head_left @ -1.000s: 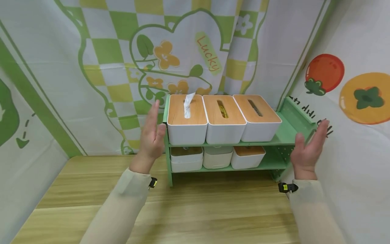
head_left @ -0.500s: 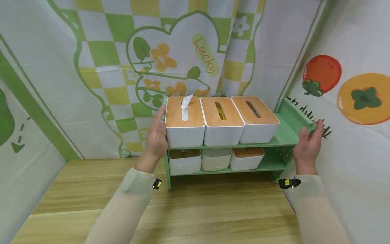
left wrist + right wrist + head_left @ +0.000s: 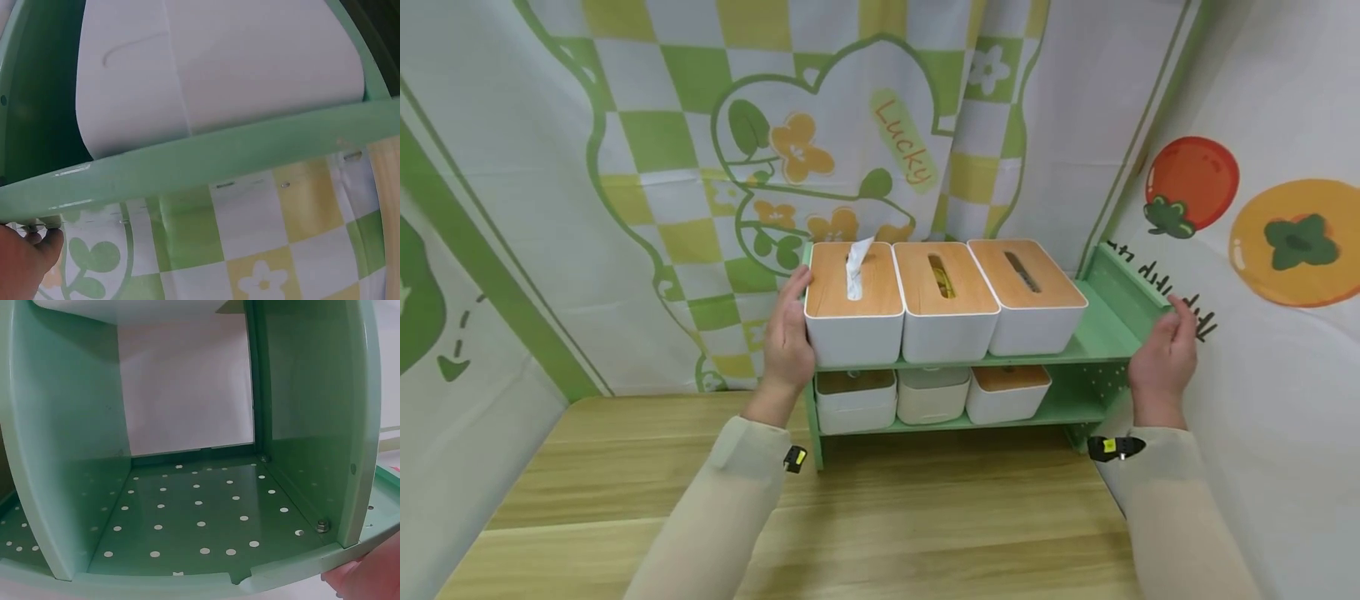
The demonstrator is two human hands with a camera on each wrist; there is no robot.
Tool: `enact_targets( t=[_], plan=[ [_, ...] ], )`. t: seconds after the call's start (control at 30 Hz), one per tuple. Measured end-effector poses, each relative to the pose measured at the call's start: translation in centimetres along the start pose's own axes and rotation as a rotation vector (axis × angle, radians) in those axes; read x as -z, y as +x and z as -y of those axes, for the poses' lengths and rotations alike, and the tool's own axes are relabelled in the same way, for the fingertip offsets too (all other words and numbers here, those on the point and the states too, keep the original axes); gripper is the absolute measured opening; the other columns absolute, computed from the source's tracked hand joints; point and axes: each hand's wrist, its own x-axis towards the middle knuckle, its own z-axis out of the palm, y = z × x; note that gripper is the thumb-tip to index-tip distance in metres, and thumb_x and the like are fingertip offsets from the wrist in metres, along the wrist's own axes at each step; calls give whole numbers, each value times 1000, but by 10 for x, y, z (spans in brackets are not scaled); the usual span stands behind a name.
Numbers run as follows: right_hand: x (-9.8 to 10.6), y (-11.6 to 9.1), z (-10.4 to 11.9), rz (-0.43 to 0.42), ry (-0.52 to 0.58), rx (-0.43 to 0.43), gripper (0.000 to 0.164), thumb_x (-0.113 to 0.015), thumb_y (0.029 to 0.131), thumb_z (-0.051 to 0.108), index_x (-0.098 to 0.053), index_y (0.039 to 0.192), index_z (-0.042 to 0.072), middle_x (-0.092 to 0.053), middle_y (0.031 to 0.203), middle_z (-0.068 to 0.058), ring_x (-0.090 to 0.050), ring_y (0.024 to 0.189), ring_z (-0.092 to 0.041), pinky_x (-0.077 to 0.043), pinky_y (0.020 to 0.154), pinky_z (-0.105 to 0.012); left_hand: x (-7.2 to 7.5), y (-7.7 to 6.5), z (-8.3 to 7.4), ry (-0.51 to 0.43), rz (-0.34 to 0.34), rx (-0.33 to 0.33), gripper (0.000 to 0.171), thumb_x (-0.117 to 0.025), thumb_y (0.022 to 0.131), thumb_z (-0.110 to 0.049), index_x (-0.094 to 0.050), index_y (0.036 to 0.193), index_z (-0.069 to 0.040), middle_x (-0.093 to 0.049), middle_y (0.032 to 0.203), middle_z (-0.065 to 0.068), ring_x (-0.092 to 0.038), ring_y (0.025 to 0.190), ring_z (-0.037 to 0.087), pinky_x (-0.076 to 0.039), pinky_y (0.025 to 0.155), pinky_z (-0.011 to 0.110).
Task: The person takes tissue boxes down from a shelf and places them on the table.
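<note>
A green two-tier shelf rack stands on the wooden table. My left hand holds its left side panel, fingers bent toward the panel's far edge; in the left wrist view the fingertips meet the green panel. At the opposite end, my right hand grips the right side panel with curled fingers. On the top tier sit three white tissue boxes with wood-look lids: a left box with a tissue sticking out, a middle box, and a right box.
Below, the lower tier holds a white box, a cream box and another white box. The wooden table extends in front and left. A printed curtain hangs behind, and a fruit-patterned wall cloth lies close on the right.
My left hand has moved right, onto the rack's left side. The right hand's fingers have curled onto the right panel. The boxes keep their places on the rack.
</note>
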Motion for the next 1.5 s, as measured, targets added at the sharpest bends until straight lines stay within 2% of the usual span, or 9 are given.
enact_targets(
  t=[0.07,0.27,0.43,0.57,0.67,0.83,1.07,1.2,1.5],
  plan=[
    [1,1,0,-11,-12,-2,54,-18,105,53,-39,151,32,-48,142,-6,-44,108,-22,-30,109,-37,0,0,0,2,4,0,47,-28,104,-15,-51,141,4,-45,150,15,-37,140,27,-23,115,38],
    [1,4,0,-41,-76,28,52,-21,107,48,-45,147,25,-45,90,-6,-40,74,-16,-36,87,-34,0,-2,1,3,-6,-2,48,-28,104,-16,-51,140,5,-46,149,15,-38,139,27,-24,115,37],
    [4,2,0,-63,-81,19,50,-25,108,43,-49,146,22,-58,119,-9,-47,93,-20,-38,96,-36,-2,-2,3,-8,-14,-8,47,-29,104,-16,-53,139,5,-48,148,16,-39,139,28,-24,115,37],
    [7,0,-2,-69,-87,16,50,-25,108,42,-48,147,20,-54,140,-9,-47,109,-25,-37,102,-42,-3,-2,3,-1,-6,-3,47,-29,103,-15,-53,139,4,-48,147,15,-40,138,27,-25,115,36],
    [5,0,-3,-77,-82,28,50,-26,108,42,-48,146,20,-53,142,-8,-49,116,-24,-36,105,-42,-2,-1,2,1,-12,-9,48,-29,103,-17,-53,139,4,-49,147,14,-40,138,27,-25,115,35],
    [1,2,-2,-101,-76,56,49,-26,108,43,-50,145,21,-58,132,-13,-49,100,-25,-39,95,-39,0,4,1,-13,-21,-35,47,-30,104,-16,-53,139,5,-49,147,15,-40,138,28,-25,115,38],
    [1,2,1,-76,-93,31,49,-26,108,43,-49,146,22,-55,142,-8,-51,114,-25,-38,101,-44,0,-1,4,15,-17,7,45,-29,103,-8,-51,139,7,-48,147,18,-38,138,33,-24,115,38],
    [1,0,0,-59,-101,43,51,-24,107,44,-48,147,22,-57,137,-11,-50,104,-26,-39,95,-43,0,-1,4,8,-20,23,44,-27,101,1,-49,137,13,-46,146,26,-37,138,40,-23,116,41],
    [2,-5,-1,-67,-100,52,50,-26,107,45,-48,146,24,-58,136,-9,-49,98,-23,-38,87,-38,4,-1,5,-16,-30,12,44,-30,103,-6,-53,138,7,-48,146,18,-38,139,33,-24,115,38]
  ],
)
